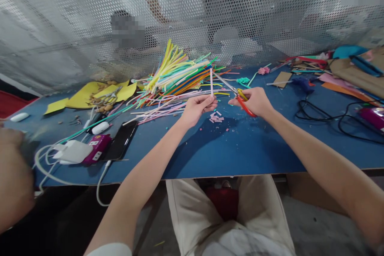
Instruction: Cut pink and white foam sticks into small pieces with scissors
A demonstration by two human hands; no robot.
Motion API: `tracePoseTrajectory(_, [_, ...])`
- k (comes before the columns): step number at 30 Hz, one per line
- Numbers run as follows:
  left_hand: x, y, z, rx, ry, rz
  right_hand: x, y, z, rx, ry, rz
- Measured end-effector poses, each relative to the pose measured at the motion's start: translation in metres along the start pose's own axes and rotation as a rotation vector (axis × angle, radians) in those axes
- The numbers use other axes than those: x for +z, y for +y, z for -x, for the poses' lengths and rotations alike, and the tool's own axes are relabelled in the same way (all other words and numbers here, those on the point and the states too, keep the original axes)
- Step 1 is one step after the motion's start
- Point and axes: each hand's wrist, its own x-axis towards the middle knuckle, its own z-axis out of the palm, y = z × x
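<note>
Pinched upright in the fingers of my left hand (196, 109) is a pale pink pipe cleaner (211, 82). My right hand (256, 102) grips scissors (246, 106) with red and yellow handles. Their blades (226, 83) point up and left, with the tip close to the pipe cleaner's upper end; whether they touch I cannot tell. Short pale pink cut pieces (216, 118) lie on the blue table (207, 156) just below my hands. Behind my left hand spreads a big bundle of multicoloured pipe cleaners (177, 72).
A black phone (121, 140), a purple power socket (97, 149) and white cables sit at the left. Yellow paper (84, 95) holds another pair of scissors (110, 96). Black cables (318, 115) and craft scraps lie right. Another person's arm (13, 176) reaches in at far left. Perforated metal (240, 12) stands behind.
</note>
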Motion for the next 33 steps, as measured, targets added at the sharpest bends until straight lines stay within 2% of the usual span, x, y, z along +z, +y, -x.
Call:
tracePoseTrajectory(4, [-0.004, 0.001, -0.003, 0.039, 0.052, -0.003, -0.006, 0.009, -0.007, 0.043, -0.069, 0.23])
tracePoseTrajectory(7, [-0.005, 0.002, -0.002, 0.05, 0.059, -0.002, -0.004, 0.009, -0.009, 0.05, -0.169, 0.254])
tracePoseTrajectory(14, [-0.006, 0.005, -0.002, 0.071, 0.059, -0.035, 0.0, 0.0, -0.004, -0.013, -0.287, 0.255])
tracePoseTrajectory(21, [-0.005, 0.006, 0.001, 0.04, 0.018, -0.129, 0.005, -0.016, 0.007, -0.013, -0.45, 0.096])
tracePoseTrajectory(26, [-0.002, 0.009, 0.005, 0.052, -0.037, -0.182, 0.002, -0.017, 0.009, -0.036, -0.544, 0.0])
tracePoseTrajectory(33, [0.0, 0.009, 0.007, 0.07, -0.06, -0.207, 0.006, -0.02, 0.013, -0.038, -0.553, -0.024])
